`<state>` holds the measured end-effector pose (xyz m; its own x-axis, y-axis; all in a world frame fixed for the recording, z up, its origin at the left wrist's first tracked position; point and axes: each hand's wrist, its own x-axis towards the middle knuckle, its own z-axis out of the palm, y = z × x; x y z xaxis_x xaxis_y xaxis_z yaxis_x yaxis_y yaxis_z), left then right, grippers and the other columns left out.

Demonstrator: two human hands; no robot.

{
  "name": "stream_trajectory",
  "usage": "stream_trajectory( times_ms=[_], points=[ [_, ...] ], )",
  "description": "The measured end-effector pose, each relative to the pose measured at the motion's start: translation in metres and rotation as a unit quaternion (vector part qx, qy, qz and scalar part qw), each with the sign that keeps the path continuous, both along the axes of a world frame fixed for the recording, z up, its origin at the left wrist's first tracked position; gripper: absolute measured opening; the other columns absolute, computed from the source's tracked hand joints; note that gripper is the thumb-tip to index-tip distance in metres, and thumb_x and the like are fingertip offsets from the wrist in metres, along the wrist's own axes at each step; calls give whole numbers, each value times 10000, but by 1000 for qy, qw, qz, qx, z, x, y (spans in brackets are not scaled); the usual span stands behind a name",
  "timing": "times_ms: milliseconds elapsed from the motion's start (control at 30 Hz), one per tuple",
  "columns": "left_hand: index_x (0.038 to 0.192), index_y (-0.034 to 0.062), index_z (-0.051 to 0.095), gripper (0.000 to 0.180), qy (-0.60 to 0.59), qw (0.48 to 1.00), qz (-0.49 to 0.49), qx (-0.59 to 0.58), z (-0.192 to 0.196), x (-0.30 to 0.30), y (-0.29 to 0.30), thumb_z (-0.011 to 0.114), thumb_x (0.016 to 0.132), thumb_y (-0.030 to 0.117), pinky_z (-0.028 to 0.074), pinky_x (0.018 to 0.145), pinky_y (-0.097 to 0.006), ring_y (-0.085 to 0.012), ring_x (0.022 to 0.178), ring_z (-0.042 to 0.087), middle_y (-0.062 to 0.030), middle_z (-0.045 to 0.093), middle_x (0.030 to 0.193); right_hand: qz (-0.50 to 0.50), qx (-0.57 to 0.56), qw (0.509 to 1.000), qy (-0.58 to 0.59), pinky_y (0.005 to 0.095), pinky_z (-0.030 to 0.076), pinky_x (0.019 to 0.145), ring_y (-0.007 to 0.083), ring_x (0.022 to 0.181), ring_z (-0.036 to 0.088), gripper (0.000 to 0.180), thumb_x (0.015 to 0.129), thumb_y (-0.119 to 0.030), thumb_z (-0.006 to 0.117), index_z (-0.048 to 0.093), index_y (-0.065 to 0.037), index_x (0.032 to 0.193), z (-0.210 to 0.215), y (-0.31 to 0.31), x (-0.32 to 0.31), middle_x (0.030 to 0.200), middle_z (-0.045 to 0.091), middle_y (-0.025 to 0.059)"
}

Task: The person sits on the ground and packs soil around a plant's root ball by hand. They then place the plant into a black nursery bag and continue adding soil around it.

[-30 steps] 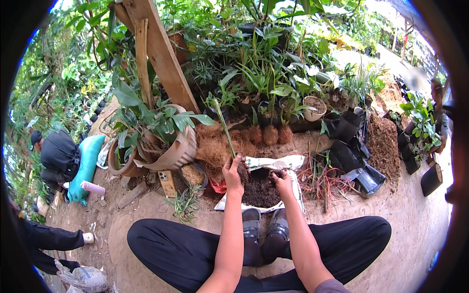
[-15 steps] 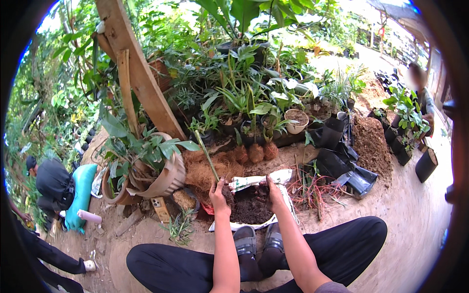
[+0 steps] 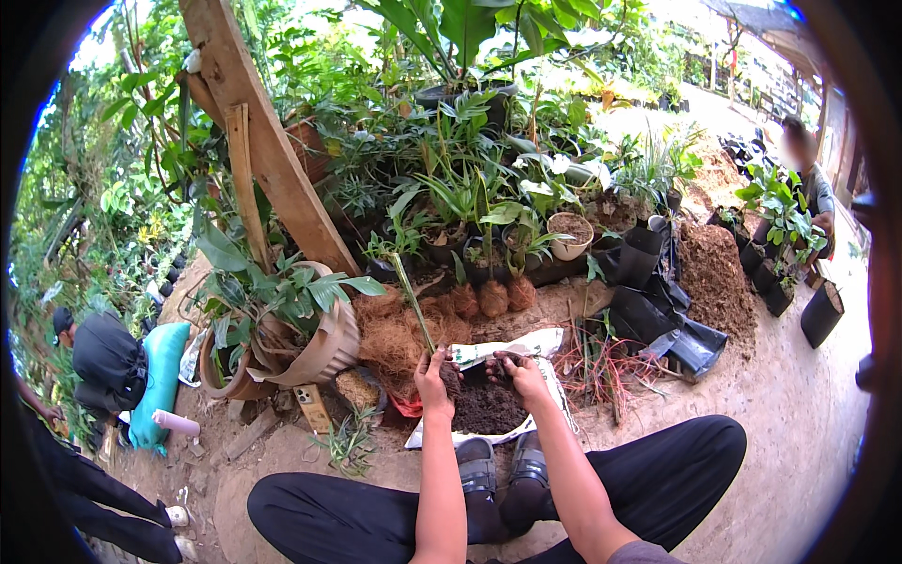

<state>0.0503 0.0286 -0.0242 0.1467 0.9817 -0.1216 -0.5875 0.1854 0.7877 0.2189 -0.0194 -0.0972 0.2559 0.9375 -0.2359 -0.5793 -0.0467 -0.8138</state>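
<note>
My left hand (image 3: pixel 434 381) is closed around the lower end of a green stem cutting (image 3: pixel 412 299), which leans up and to the left. Dark soil clings around the cutting's base beside the palm. Over the right part of an opened white sack (image 3: pixel 537 342), my right hand (image 3: pixel 522 378) has curled, soil-darkened fingers; whatever they pinch is too small to make out. Loose dark potting soil (image 3: pixel 487 406) lies in the sack, below and between both hands. Brown coconut fibre (image 3: pixel 385 331) is heaped just beyond my left hand.
Large pots (image 3: pixel 324 348) with leafy plants stand at left, near a slanted wooden post (image 3: pixel 268 141). Red-stemmed trimmings (image 3: pixel 615 371) and black plastic bags (image 3: pixel 681 343) lie at right. Coir-wrapped plants (image 3: pixel 493 299) stand ahead. One person (image 3: pixel 810 179) is at far right, another (image 3: pixel 103 489) at left.
My left hand and the cutting have shifted slightly right. My right hand has moved a little left, its fingers now more curled. The hands are closer together over the sack.
</note>
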Motion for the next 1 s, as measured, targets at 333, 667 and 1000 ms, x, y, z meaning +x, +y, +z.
stream_trajectory(
  times_ms=[333,667,1000],
  points=[
    [955,65,624,141,0,1000,5,-6,-7,1,3,652,912,197,487,496,-282,-129,608,589,-20,593,766,-51,-58,992,-99,319,582,666,189,776,672,164,942,-42,601,674,35,1067,-9,2,-15,922,696,100],
    [1023,41,634,176,-35,999,-13,1,-11,1,3,621,935,192,495,494,-264,-113,618,588,-15,607,797,-50,-88,994,-37,298,572,674,174,798,667,168,953,-75,593,615,48,1064,1,-4,-12,922,683,105],
    [1034,38,630,181,-38,999,-20,-1,-12,1,3,608,944,193,505,498,-275,-121,626,594,-19,598,801,-59,-37,997,27,328,572,711,203,813,679,198,962,-114,594,598,9,1117,7,-3,-12,976,686,118]
  ],
)
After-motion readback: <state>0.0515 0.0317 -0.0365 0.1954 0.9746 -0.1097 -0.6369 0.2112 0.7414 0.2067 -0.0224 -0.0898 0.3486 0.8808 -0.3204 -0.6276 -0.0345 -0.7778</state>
